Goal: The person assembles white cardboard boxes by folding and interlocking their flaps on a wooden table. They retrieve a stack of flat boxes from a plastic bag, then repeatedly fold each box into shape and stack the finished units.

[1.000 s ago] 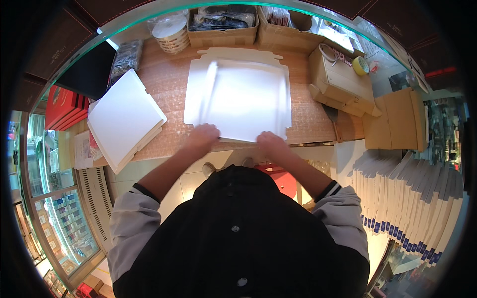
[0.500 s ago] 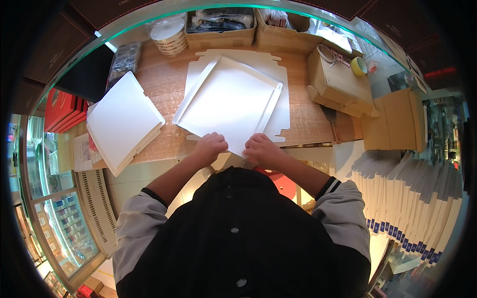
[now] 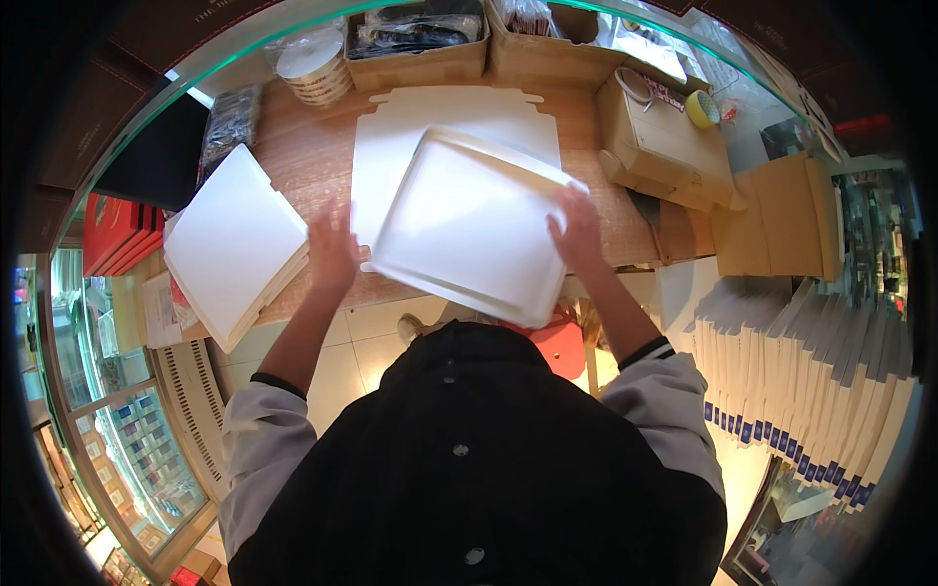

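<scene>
A shallow white cardboard box lid [image 3: 469, 220] with all its sides raised lies tilted over the near edge of the table. My right hand [image 3: 578, 230] grips its right side, thumb inside the rim and fingers at the far right corner. My left hand [image 3: 335, 252] is off the lid, slightly blurred, with its fingers apart. It hovers between the lid and a stack of folded white cardboard pieces [image 3: 239, 239] on the left. Partly under the lid lies a flat white die-cut cardboard sheet [image 3: 391, 122] with notched edges.
Along the back stand ribbon rolls [image 3: 315, 63] and open cardboard boxes [image 3: 420, 68]. A closed brown carton [image 3: 655, 137] bearing a yellow tape roll [image 3: 702, 109] is at the right. Many white flat boxes [image 3: 796, 381] stand upright lower right. A red stool [image 3: 557, 350] shows below the table.
The lid has turned and its near side now stands up. My left hand has let go and moved left; my right hand has shifted up to the lid's right side.
</scene>
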`<state>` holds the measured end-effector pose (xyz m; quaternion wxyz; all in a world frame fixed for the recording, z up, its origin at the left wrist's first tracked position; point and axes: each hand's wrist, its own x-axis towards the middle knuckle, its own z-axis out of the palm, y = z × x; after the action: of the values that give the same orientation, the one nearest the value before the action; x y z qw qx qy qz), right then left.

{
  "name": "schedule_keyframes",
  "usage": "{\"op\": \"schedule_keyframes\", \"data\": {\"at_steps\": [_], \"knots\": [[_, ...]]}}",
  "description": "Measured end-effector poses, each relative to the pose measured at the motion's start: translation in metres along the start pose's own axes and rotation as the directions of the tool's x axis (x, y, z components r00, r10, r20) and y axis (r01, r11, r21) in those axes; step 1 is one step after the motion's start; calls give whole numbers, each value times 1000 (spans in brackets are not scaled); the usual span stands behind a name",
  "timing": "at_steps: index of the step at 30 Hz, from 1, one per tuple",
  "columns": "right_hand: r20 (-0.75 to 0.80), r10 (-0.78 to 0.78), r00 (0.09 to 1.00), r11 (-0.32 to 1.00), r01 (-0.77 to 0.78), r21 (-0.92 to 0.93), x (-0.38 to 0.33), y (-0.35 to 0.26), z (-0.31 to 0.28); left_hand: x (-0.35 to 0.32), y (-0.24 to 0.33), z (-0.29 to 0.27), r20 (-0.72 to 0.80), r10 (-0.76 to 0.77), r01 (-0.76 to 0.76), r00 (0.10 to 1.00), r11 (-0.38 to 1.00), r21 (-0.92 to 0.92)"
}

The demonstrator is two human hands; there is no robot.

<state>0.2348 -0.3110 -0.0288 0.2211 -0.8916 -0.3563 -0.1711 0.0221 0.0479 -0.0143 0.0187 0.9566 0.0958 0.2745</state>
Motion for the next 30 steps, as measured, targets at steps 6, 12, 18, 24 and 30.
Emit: {"op": "schedule_keyframes", "data": {"at_steps": [6,12,18,24,30], "knots": [[186,384,904,919,-394,17,-10,37,20,-25,26,-14,743,-382,586,549,810,-17],[455,587,669,671,-717,188,-13,6,15,-53,87,6,708,-406,712,578,675,-194],[563,509,652,736,-668,108,-19,-40,8,-28,55,0,655,-482,618,583,786,28],[496,444,746,872,-488,-47,-25,-46,3,-39,51,13,607,-529,572,594,808,145],[548,74,833,962,-204,181,-31,-26,-2,-60,27,10,664,-261,443,700,889,-117]]}}
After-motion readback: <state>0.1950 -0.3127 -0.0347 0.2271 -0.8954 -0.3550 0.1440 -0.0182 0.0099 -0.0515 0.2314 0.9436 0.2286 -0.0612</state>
